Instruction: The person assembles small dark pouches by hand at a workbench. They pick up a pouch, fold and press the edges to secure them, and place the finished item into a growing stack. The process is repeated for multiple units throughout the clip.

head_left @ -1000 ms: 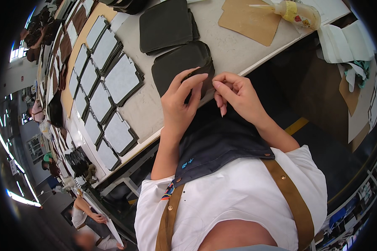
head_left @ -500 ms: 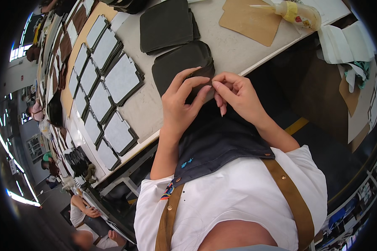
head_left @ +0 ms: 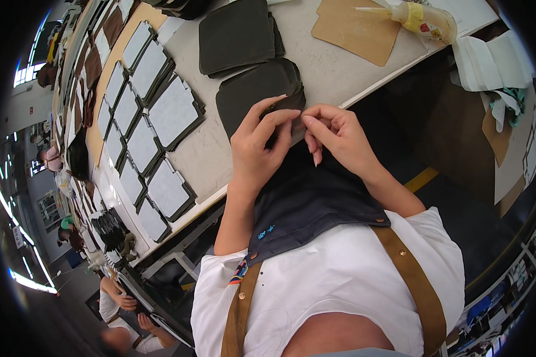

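Note:
A dark, rounded-corner panel [head_left: 253,89], seemingly leather or fabric, lies at the table's front edge, its near right edge bent upward. My left hand [head_left: 259,143] is closed at that bent edge, thumb and fingers curled together. Close beside it, the thumb and forefinger of my right hand [head_left: 339,134] are pinched at the panel's near right corner, the other fingers curled below. My fingers cover much of the gripped edge. Just behind lies a stack of similar dark panels [head_left: 238,38].
On the left, several dark pieces with pale grey faces [head_left: 173,113] lie in overlapping rows. At the far right are tan boards [head_left: 357,30] and a squeeze bottle with a long nozzle [head_left: 426,21]. White sheets [head_left: 494,62] hang right of the table. A seated person [head_left: 125,309] works at lower left.
My left thumb has drawn in, up against the left fingers. My right hand stays at the same corner. The seated person's hands have shifted at lower left.

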`<state>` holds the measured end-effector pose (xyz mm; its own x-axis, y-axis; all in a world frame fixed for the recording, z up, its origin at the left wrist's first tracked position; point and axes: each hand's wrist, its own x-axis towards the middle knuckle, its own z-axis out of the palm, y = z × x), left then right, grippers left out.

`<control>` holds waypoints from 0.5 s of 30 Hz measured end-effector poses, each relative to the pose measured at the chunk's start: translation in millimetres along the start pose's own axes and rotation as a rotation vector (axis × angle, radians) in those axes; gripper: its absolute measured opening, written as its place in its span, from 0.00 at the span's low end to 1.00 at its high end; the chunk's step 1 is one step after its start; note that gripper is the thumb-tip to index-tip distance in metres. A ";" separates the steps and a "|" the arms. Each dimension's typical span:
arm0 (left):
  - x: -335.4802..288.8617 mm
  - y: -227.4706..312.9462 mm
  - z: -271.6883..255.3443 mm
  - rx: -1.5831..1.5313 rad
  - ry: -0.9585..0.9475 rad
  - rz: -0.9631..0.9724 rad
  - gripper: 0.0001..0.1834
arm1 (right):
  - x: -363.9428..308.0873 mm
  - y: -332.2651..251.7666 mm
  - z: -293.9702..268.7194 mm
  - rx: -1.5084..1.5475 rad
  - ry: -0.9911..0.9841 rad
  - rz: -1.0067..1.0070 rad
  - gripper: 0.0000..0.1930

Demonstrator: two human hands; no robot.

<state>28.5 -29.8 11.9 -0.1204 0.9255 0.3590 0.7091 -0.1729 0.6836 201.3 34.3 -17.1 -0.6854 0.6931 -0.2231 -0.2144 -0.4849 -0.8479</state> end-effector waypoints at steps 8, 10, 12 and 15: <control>0.5 -1.6 0.6 0.020 0.016 0.042 0.11 | 0.2 0.9 0.2 0.045 0.005 -0.011 0.10; 1.1 -1.9 0.6 0.027 0.016 0.064 0.10 | 1.3 1.5 0.2 0.046 -0.001 -0.007 0.11; 1.5 -1.3 0.4 0.024 0.013 0.064 0.10 | 1.4 1.6 0.8 0.036 0.009 0.001 0.10; 1.8 -1.2 0.2 0.021 0.010 0.065 0.11 | 1.5 1.2 1.7 0.028 0.022 0.006 0.10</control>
<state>27.5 -27.8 11.6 -0.0810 0.9091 0.4086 0.7302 -0.2249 0.6452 198.8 33.8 -17.6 -0.6715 0.7015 -0.2386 -0.2299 -0.5034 -0.8329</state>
